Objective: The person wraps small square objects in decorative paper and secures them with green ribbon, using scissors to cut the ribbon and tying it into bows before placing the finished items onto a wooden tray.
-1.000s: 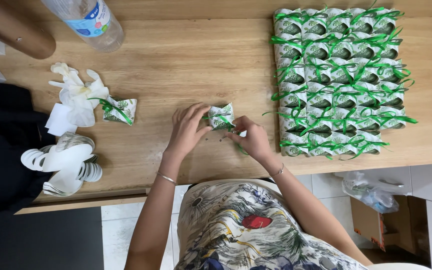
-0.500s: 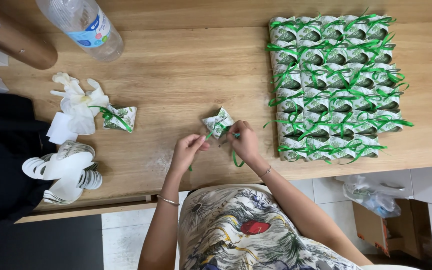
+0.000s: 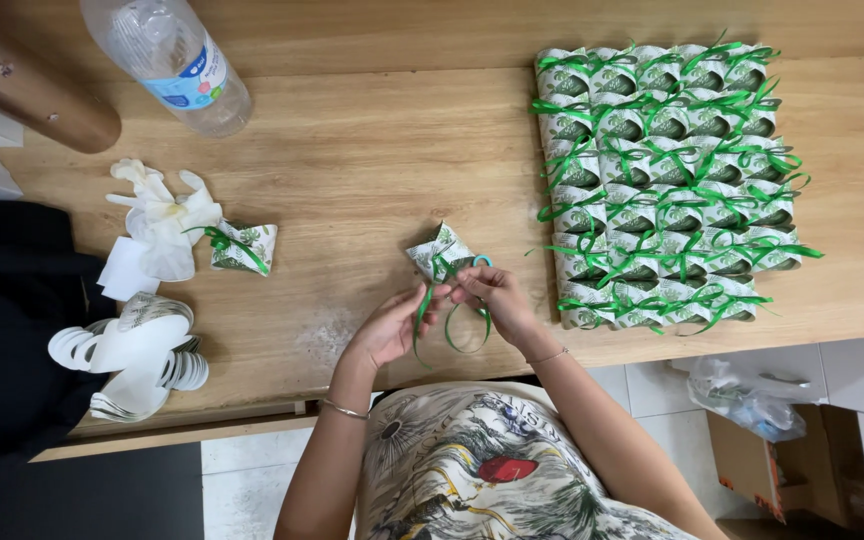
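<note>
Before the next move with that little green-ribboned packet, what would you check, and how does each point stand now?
1. Both hands on the work: left hand and right hand meet at the green ribbon. Ok.
2. Small packet supported: it sits just above the fingers, near the wooden table; whether it is lifted or resting, cannot tell.
3. Ribbon free of snags: its loops hang loose below the hands. Ok.
4. Knot tied: hidden by fingers. Cannot tell.
5. Finished packets stand in tidy rows, apart from the hands. Ok.
6. Plastic bottle lies far from the hands. Ok.
</note>
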